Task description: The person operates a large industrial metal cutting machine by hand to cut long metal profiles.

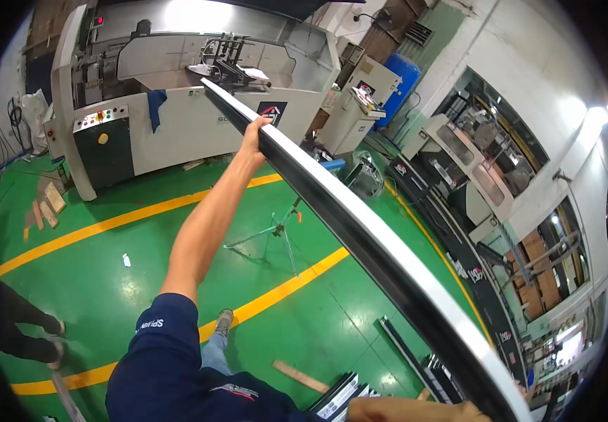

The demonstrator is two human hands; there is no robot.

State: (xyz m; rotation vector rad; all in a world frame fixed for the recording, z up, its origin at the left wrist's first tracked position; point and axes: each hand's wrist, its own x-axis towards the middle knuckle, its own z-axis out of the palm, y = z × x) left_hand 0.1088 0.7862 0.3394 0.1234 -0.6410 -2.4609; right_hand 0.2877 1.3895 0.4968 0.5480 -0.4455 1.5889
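Green factory floor [142,260] below, my left hand [253,137] wraps its fingers over the long profile [360,232]; for my right hand [423,410] I cannot tell.

A long black-and-white bar [360,225] runs slantwise across the workshop, from the grey machine [177,119] at the back to the near right corner. The left grip [253,141], arm stretched out, is closed over the bar's upper edge near its far end. On the green floor [142,260] below stands a tripod stand [276,232]. Another person's legs [15,323] show at the left.
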